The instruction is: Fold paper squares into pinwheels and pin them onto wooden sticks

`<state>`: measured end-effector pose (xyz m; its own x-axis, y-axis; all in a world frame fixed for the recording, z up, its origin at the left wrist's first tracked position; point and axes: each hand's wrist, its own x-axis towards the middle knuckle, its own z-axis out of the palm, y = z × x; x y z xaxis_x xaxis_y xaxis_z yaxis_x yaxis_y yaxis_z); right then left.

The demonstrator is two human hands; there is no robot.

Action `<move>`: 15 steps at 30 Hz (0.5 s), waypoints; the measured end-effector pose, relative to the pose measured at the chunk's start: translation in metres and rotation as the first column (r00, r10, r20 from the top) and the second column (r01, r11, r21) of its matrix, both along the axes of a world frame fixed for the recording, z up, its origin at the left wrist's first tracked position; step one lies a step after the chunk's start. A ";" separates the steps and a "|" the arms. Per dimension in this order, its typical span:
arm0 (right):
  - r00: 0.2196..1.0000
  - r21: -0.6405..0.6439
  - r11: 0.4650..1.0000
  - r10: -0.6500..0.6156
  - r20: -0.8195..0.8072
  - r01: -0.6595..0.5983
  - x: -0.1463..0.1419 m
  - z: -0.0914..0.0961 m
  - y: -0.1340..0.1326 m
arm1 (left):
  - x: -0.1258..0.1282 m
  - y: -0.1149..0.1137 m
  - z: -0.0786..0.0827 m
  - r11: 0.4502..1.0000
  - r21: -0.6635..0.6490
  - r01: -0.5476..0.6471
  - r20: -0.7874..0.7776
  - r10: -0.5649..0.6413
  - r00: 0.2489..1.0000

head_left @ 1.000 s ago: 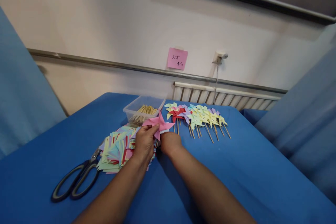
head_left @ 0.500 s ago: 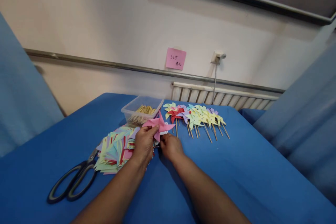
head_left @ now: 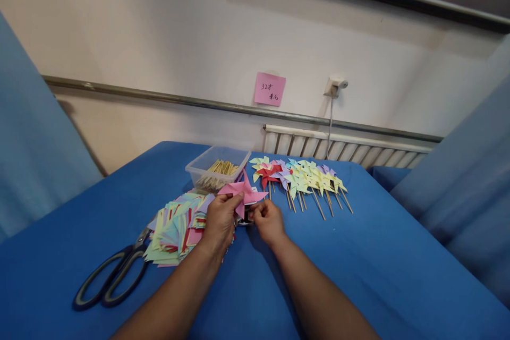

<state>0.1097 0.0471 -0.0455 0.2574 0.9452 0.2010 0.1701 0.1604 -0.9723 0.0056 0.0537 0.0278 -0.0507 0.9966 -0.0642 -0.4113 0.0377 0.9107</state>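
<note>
My left hand pinches a pink folded paper pinwheel and holds it up over the blue table. My right hand is closed just right of it, its fingertips at the pinwheel's lower edge on a small white-and-dark piece that I cannot make out. Under my left hand lies a spread pile of coloured paper squares. Behind the pinwheel stands a clear plastic box of wooden sticks.
A row of finished pinwheels on sticks lies at the back of the table. Large black scissors lie at the left front. Blue curtains hang on both sides; a radiator and a pink note are on the wall.
My right hand has risen from the table and closed in on the pinwheel's lower edge. The left hand holds the pinwheel in about the same place.
</note>
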 end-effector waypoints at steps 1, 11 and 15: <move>0.998 -0.003 1.000 -0.010 -0.060 0.010 0.002 0.001 0.000 | 0.001 -0.001 0.000 1.000 -0.003 0.009 -0.004 -0.009 1.000; 0.915 -0.163 0.984 -0.131 -0.382 0.073 0.061 -0.004 -0.044 | 0.020 -0.020 -0.025 0.991 -0.026 0.128 -0.151 -0.130 0.980; 0.876 -0.185 0.981 -0.138 -0.463 0.056 0.079 -0.001 -0.048 | 0.030 -0.027 -0.037 0.983 -0.057 0.174 -0.256 -0.183 0.949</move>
